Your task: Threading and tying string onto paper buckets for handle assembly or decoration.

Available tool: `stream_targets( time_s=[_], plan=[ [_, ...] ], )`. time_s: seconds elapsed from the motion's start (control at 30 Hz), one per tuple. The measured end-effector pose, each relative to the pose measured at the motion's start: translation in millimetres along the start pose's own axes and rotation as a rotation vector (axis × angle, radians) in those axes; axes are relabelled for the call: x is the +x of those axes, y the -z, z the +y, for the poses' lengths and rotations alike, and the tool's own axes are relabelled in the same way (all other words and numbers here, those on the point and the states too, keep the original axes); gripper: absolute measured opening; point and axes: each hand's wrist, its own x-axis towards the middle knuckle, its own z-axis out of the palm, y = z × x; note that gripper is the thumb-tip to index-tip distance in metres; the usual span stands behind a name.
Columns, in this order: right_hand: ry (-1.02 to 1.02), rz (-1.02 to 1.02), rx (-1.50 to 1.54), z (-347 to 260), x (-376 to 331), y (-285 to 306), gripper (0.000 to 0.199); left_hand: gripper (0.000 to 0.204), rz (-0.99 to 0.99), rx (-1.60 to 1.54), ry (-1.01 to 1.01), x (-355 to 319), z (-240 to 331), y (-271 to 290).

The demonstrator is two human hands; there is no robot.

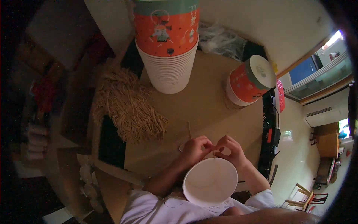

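Note:
My left hand (pixel 195 149) and my right hand (pixel 231 149) meet just above the far rim of a white paper bowl (pixel 209 183) that sits in front of my chest. Both hands pinch a thin straw-coloured stick (pixel 213 154) that runs down over the bowl's rim. Another thin stick (pixel 189 130) lies on the brown cardboard (pixel 209 100) just beyond my left hand. A small white object (pixel 181 148) peeks out beside my left hand.
A tall stack of white paper bowls with an orange printed one on top (pixel 167 41) stands at the back. A shorter tilted stack (pixel 248 82) stands to the right. A heap of thin sticks (pixel 128 106) lies to the left. A crumpled clear plastic bag (pixel 220 41) lies behind.

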Motion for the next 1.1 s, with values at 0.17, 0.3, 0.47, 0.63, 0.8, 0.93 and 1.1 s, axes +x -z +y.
stream_targets(
  time_s=[0.17,0.3,0.47,0.63,0.8,0.93,1.1],
  plan=[
    [0.049,0.005,0.032,-1.2,5.5,-3.0,0.023,0.022,-0.016,0.029,0.0,-1.2,-2.2,3.0],
    [0.116,0.0,0.003,3.9,6.3,-3.8,0.02,0.022,-0.038,0.037,0.006,-1.7,-10.6,1.4],
    [0.069,-0.03,0.02,-1.9,5.0,-2.4,0.016,0.014,0.051,0.051,-0.06,-3.3,-13.7,-4.0],
    [0.115,-0.11,0.14,-6.4,6.5,6.3,0.013,0.014,0.135,0.154,-0.13,-3.1,-11.5,-0.5],
    [0.138,-0.308,0.09,-17.8,12.3,15.6,0.008,0.014,0.144,0.128,0.029,-6.8,-10.8,2.6],
    [0.184,-0.361,0.049,-14.1,10.8,15.5,0.009,0.015,0.135,0.346,-0.119,-3.3,-18.2,3.5],
    [0.027,-0.245,0.082,-21.1,10.9,11.8,0.014,0.015,0.16,0.246,-0.018,-3.3,-17.9,0.5]
  ],
)
